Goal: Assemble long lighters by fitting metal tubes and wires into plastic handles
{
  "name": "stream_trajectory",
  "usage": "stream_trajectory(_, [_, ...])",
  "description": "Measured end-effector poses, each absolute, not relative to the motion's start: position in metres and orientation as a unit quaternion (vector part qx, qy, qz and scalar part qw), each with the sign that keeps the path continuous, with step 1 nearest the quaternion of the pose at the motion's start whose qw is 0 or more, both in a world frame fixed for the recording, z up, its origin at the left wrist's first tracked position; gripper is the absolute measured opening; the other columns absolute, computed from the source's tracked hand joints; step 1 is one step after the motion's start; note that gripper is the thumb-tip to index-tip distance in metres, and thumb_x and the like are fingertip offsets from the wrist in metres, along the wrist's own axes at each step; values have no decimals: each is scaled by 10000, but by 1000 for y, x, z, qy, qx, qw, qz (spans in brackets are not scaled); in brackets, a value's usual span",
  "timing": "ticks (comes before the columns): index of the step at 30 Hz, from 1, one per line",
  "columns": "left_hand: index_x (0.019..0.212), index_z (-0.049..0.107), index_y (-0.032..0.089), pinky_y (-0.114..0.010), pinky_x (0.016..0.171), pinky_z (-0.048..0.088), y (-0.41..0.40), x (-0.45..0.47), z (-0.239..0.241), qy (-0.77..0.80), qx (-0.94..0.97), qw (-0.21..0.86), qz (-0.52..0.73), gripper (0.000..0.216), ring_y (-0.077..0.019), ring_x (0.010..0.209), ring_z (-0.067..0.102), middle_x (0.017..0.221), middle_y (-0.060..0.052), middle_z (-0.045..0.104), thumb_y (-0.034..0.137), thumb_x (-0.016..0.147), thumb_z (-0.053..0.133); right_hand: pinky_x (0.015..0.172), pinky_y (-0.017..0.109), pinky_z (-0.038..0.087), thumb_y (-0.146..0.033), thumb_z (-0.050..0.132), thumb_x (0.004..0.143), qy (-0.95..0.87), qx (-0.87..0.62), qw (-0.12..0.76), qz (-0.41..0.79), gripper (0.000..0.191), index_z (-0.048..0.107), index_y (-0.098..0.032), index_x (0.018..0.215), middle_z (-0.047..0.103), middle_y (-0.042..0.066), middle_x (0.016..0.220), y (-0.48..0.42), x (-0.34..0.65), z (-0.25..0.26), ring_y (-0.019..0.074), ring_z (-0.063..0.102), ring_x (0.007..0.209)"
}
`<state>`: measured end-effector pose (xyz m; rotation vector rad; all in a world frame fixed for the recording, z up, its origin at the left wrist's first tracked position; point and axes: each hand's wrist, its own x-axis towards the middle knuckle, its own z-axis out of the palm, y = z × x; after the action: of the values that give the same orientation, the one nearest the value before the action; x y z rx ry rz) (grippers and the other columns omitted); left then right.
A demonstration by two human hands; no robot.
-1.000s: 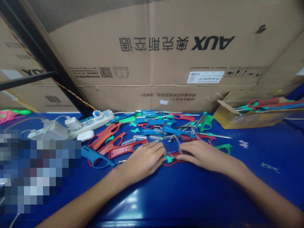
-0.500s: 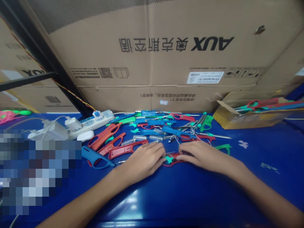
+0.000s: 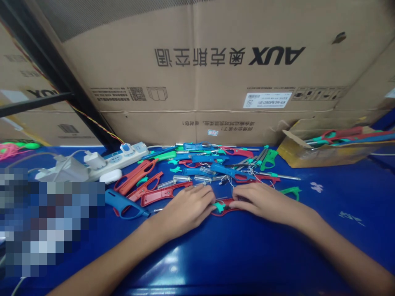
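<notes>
Both my hands close around a red lighter casing [image 3: 227, 212] low over the blue table. My left hand [image 3: 191, 209] grips its left part, with the fingertips beside a green trigger piece [image 3: 219, 206] seated in the casing. At its right part, my right hand [image 3: 258, 202] has thumb and fingers pinched together; what lies under the fingertips is hidden. Just beyond my hands are clear fuel tanks [image 3: 203, 179], a blue lighter casing [image 3: 226, 170] and thin white wires. An open red casing half [image 3: 163, 195] rests left of my left hand.
A power strip [image 3: 120, 161] with plugged chargers and a white earbud case [image 3: 110, 176] stand at left. Back right, a cut-open carton [image 3: 327, 158] holds several lighters. A large cardboard box [image 3: 197, 82] walls off the back. A blue casing [image 3: 125, 204] lies left.
</notes>
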<state>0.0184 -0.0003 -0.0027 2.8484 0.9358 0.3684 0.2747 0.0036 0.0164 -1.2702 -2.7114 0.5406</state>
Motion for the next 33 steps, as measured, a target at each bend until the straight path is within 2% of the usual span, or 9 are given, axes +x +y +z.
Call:
stream_trajectory(12, [1019,589,173,-344,835,515,-1,15,0,301,946,57,105,211,-197,941,596,1042,-58,595,310,1061,436,638,289,375,-507,431,1021,-888,-414,48,194,389,617,-215,845,679,22,853,3,279,20,171,614,760])
stream_trajectory(19, [1042,611,165,-372,916,508,-5,13,2,291,950,50,96,213,-207,997,584,1074,-69,577,298,1059,446,636,295,380,-518,455,1009,-887,-417,42,194,378,615,-216,848,679,20,857,3,278,23,169,613,753])
stream_trajectory(33, [1004,595,168,-352,850,509,-1,16,0,300,948,33,96,229,-198,931,597,1045,-65,600,302,1064,420,640,292,382,-536,446,1008,-887,-418,44,191,403,608,-210,835,672,25,845,4,278,19,173,615,755])
